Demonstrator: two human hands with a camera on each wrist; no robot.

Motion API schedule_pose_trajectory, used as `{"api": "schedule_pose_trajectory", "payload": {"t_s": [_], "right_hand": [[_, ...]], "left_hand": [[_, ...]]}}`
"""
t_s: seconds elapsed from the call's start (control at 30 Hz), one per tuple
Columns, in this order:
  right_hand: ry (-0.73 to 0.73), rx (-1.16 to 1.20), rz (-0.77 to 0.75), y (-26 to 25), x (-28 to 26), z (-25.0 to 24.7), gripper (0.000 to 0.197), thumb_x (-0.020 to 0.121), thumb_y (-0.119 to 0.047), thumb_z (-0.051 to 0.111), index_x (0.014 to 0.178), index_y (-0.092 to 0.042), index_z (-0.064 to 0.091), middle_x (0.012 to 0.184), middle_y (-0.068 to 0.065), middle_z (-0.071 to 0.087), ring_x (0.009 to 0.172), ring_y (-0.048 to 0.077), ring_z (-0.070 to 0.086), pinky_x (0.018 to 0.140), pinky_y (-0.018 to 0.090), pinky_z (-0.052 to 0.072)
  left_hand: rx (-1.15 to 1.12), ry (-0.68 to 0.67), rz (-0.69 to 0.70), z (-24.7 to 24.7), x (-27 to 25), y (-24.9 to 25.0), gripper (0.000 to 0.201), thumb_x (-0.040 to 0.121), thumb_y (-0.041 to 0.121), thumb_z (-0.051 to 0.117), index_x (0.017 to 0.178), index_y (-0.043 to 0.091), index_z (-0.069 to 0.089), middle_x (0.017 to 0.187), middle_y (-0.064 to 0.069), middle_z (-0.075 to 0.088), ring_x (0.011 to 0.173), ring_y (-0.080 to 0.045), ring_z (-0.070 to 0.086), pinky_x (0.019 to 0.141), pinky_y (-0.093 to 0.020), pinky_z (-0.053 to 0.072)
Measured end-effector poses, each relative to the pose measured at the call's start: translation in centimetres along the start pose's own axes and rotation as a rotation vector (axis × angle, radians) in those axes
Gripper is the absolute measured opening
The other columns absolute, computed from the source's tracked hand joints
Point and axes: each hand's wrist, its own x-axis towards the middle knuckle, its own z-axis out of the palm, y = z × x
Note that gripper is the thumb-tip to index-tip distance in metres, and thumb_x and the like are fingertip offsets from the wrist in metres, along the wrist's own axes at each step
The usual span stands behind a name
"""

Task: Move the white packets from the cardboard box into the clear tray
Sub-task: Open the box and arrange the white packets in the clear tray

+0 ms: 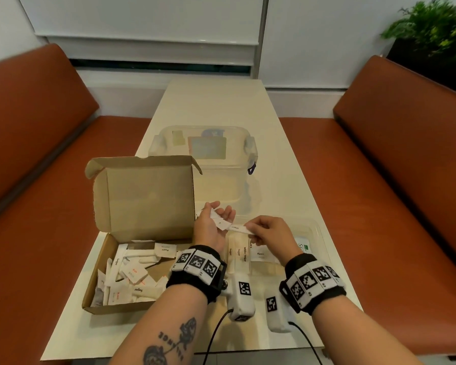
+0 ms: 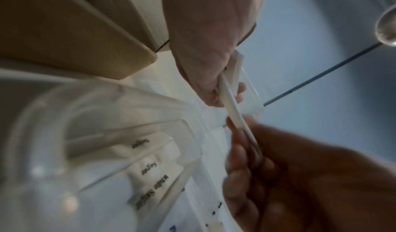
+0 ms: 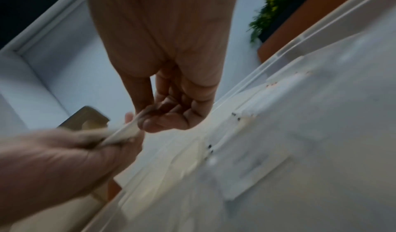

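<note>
The open cardboard box (image 1: 100, 299) sits at the table's near left, with several white packets (image 1: 132, 272) loose inside. To its right lies the clear tray (image 1: 315, 233), with sugar packets (image 1: 238, 252) lined up at its left end. My left hand (image 1: 219, 216) hovers palm up between box and tray and holds a few white packets. My right hand (image 1: 252, 230) pinches one end of a long white sugar packet (image 1: 237, 228) whose other end lies in the left hand. The left wrist view shows this packet (image 2: 233, 107) stretched between both hands over the tray (image 2: 128, 117).
A clear lidded container (image 1: 203, 154) stands behind the box and tray. Orange benches (image 1: 379, 180) flank the narrow cream table (image 1: 213, 106). Black cables (image 1: 213, 335) run off the near table edge. A plant (image 1: 437, 27) stands at the far right.
</note>
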Motion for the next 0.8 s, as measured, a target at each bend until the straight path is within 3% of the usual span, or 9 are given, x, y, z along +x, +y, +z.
{"api": "schedule_pose_trajectory", "payload": {"t_s": [0.1, 0.23, 0.3, 0.53, 0.67, 0.73, 0.8], "right_hand": [[0.061, 0.016, -0.018, -0.1, 0.2, -1.8, 0.011, 0.089, -0.009, 0.061, 0.086, -0.003, 0.069, 0.061, 0.004, 0.062, 0.05, 0.008, 0.056, 0.053, 0.018, 0.049], [0.151, 0.076, -0.056, -0.4, 0.3, -3.8, 0.009, 0.088, -0.007, 0.063, 0.088, -0.001, 0.069, 0.062, 0.009, 0.064, 0.051, 0.012, 0.058, 0.056, 0.019, 0.053], [0.158, 0.087, -0.085, -0.7, 0.3, -4.2, 0.004, 0.085, -0.005, 0.066, 0.085, -0.005, 0.07, 0.065, 0.009, 0.064, 0.054, 0.012, 0.06, 0.058, 0.018, 0.053], [0.167, 0.006, -0.206, -2.2, 1.1, -5.0, 0.008, 0.082, -0.006, 0.069, 0.083, -0.013, 0.072, 0.065, 0.001, 0.065, 0.056, 0.006, 0.057, 0.06, 0.015, 0.05], [0.231, 0.063, -0.209, -2.3, 1.6, -4.8, 0.01, 0.083, -0.006, 0.069, 0.093, -0.004, 0.068, 0.07, 0.004, 0.065, 0.058, 0.01, 0.058, 0.06, 0.018, 0.051], [0.263, 0.067, -0.176, -2.0, 1.6, -4.7, 0.015, 0.083, -0.005, 0.068, 0.098, -0.002, 0.066, 0.071, 0.003, 0.062, 0.062, 0.013, 0.058, 0.063, 0.021, 0.052], [0.264, -0.06, -0.163, -1.4, 1.4, -4.6, 0.021, 0.083, -0.008, 0.069, 0.104, -0.007, 0.067, 0.082, 0.0, 0.061, 0.075, 0.016, 0.057, 0.072, 0.026, 0.048]], "left_hand": [[-0.02, 0.046, 0.02, 0.1, 0.0, 0.2, 0.028, 0.101, 0.024, 0.041, 0.086, 0.006, 0.055, 0.073, -0.007, 0.046, 0.066, -0.018, 0.052, 0.063, -0.029, 0.05], [0.057, 0.046, 0.028, 0.2, 0.2, 0.1, 0.026, 0.102, 0.023, 0.04, 0.085, 0.01, 0.056, 0.063, 0.0, 0.039, 0.046, -0.009, 0.035, 0.039, -0.019, 0.035], [0.179, 0.021, 0.03, 0.2, 0.2, -0.1, 0.023, 0.101, 0.021, 0.041, 0.087, 0.011, 0.056, 0.064, 0.001, 0.039, 0.041, -0.007, 0.032, 0.036, -0.017, 0.029], [0.975, -0.106, 0.057, 1.2, -0.9, -0.6, 0.016, 0.091, 0.024, 0.058, 0.1, 0.012, 0.065, 0.064, 0.002, 0.039, 0.052, -0.011, 0.034, 0.048, -0.021, 0.032], [1.103, -0.282, 0.083, 0.6, -1.5, -1.0, 0.018, 0.089, 0.023, 0.064, 0.097, 0.007, 0.066, 0.064, 0.001, 0.042, 0.055, -0.012, 0.035, 0.05, -0.022, 0.034], [1.109, -0.287, 0.121, 0.5, -1.7, -1.1, 0.014, 0.087, 0.022, 0.067, 0.09, 0.008, 0.065, 0.063, 0.0, 0.043, 0.054, -0.013, 0.036, 0.051, -0.023, 0.033], [1.146, -0.252, 0.189, 0.6, -1.6, -1.0, 0.014, 0.086, 0.024, 0.068, 0.08, 0.013, 0.064, 0.062, 0.001, 0.045, 0.056, -0.014, 0.039, 0.053, -0.024, 0.034]]}}
